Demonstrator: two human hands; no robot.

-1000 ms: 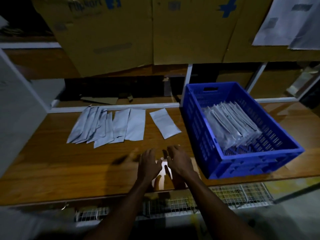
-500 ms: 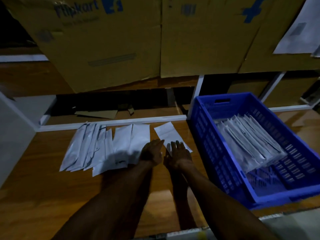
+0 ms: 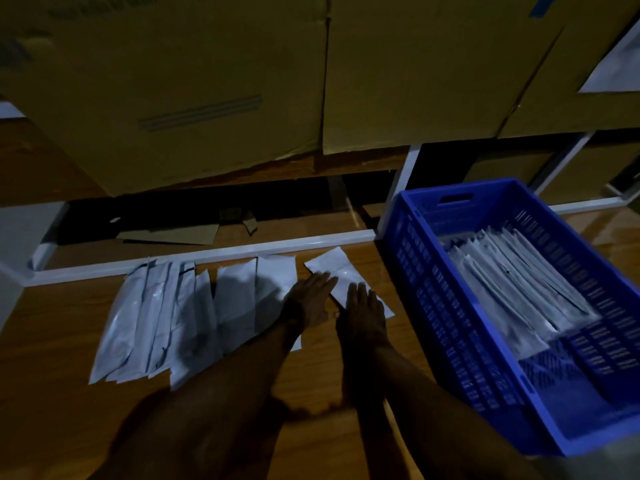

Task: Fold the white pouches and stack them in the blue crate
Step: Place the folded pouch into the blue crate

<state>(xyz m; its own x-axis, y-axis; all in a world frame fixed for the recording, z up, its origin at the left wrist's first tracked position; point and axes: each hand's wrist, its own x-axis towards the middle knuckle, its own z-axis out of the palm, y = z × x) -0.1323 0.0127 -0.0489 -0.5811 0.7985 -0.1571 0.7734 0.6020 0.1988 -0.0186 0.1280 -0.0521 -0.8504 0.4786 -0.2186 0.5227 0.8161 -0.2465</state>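
The room is dim; a brown wooden table (image 3: 62, 393) fills the near part; a white rail (image 3: 207, 255) runs along its far edge; big cardboard boxes (image 3: 214, 81) stand behind it.

2 bare forearms are seen entering from the lower edge of the view, ending in the left hand (image 3: 309, 301) and the right hand (image 3: 362, 311). No sleeves are worn below the elbow, and no gloves are worn. Something small and pale is glimpsed at the inner edge of the left hand, but it cannot be made out in the dim light. The fingers (image 3: 325, 278) are shown uncovered, and knuckles and tendons are faintly outlined.
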